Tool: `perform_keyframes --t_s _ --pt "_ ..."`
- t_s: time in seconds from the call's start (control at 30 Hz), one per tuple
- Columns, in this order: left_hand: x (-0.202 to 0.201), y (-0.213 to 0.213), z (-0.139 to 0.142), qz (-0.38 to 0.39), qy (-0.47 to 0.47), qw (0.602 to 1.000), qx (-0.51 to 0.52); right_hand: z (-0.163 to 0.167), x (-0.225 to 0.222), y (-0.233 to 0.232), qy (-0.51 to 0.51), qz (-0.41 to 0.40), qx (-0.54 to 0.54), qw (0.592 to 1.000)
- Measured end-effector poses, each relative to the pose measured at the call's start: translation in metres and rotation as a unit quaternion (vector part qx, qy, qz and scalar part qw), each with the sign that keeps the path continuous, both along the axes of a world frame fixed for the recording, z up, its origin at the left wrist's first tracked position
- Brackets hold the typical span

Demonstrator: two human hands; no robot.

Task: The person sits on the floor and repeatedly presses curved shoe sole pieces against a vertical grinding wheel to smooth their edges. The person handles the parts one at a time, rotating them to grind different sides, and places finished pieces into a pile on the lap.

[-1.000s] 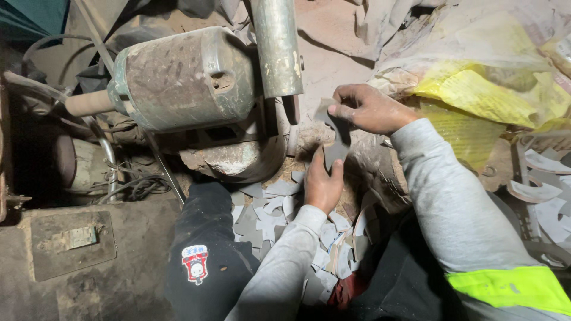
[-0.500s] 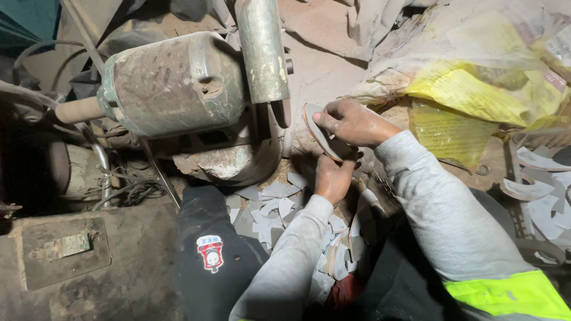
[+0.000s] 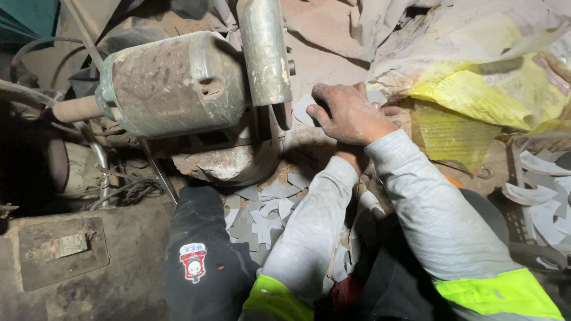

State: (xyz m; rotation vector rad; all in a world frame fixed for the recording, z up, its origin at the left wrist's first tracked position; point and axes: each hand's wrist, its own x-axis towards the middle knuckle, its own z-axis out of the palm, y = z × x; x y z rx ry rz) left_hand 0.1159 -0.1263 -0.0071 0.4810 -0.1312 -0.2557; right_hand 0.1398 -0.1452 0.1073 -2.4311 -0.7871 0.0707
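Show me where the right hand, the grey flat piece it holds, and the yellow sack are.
right hand point(image 3: 351, 116), head view, back of the hand.
grey flat piece point(image 3: 304, 110), head view, its left edge.
yellow sack point(image 3: 476, 95), head view, upper face.

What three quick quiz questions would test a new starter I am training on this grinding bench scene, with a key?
1. True or false: the right hand presses a flat grey piece close to the motor.
2. Where is the left hand? A) on the yellow sack B) under the right hand C) on the motor
3. What litters the floor between the knees?

Key: 1 true. 2 B, mostly hidden there. 3 Pale cut-out scraps.
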Motion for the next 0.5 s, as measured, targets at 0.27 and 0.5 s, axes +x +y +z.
perform_keyframes --t_s 0.27,0.5 --pt "0.005 0.006 0.018 -0.035 0.051 0.998 0.029 0.003 0.002 0.007 -0.057 0.008 -0.070 0.996" --pt "-0.007 0.014 0.004 -0.044 0.106 0.992 -0.056 0.007 0.006 0.012 -0.030 -0.014 -0.077 0.996"
